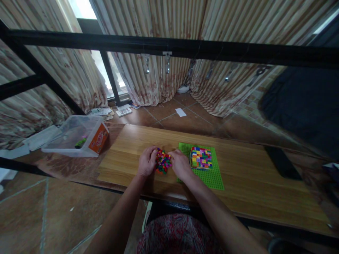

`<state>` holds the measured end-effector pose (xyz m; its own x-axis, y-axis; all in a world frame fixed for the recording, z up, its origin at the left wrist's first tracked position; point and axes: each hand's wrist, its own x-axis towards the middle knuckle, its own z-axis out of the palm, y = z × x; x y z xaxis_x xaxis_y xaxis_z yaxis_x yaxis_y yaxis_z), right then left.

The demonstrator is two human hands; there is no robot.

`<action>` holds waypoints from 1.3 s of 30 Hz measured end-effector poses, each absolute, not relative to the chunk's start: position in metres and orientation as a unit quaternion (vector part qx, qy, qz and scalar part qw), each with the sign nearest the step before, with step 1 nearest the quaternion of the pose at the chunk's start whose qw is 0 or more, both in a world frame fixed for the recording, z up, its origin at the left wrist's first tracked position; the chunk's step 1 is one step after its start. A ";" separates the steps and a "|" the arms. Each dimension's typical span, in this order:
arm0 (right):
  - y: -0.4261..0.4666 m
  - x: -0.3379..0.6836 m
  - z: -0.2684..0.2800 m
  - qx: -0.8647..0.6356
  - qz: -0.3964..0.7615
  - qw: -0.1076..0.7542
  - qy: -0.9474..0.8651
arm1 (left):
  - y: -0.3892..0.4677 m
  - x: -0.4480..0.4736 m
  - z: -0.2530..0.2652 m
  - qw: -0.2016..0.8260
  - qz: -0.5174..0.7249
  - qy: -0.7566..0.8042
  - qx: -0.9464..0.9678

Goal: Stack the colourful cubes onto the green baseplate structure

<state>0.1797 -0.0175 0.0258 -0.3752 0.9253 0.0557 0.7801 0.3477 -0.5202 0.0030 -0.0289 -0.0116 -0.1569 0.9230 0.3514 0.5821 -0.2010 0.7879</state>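
Just below the center of the frame, a loose pile of little colored bricks [163, 161] sits on the wood-look tabletop [243, 180], with a hand on each side. Left hand [147, 162] is curled up against the pile's left edge, right hand [181, 164] has its fingertips at the right edge. Honestly can't tell if either one's gripping a brick, fingers are too small to make out. Right of center there's a green baseplate [217, 176] carrying a multicolored brick block [201, 157]. Clear plastic bin [79, 121] with an orange label [100, 139] at middle left, some green bits inside.
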 end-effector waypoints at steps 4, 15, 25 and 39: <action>-0.010 0.176 0.019 -0.535 0.204 0.136 -0.809 | -0.030 0.003 -0.011 0.184 0.459 0.606 0.623; -0.022 0.183 0.014 -0.524 0.195 0.240 -0.794 | -0.033 0.002 -0.010 0.239 0.477 0.543 0.648; -0.025 0.160 0.020 -0.494 0.248 0.290 -0.781 | -0.033 -0.002 -0.006 0.251 0.429 0.511 0.701; -0.043 0.180 0.035 -0.467 0.357 0.391 -0.708 | -0.032 -0.005 -0.007 0.295 0.480 0.510 0.650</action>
<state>0.1798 -0.0432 0.0351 -0.2580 0.9407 0.2202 0.3827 0.3088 -0.8707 -0.0053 -0.0318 -0.0066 0.0191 0.9463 0.3228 0.3790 -0.3057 0.8735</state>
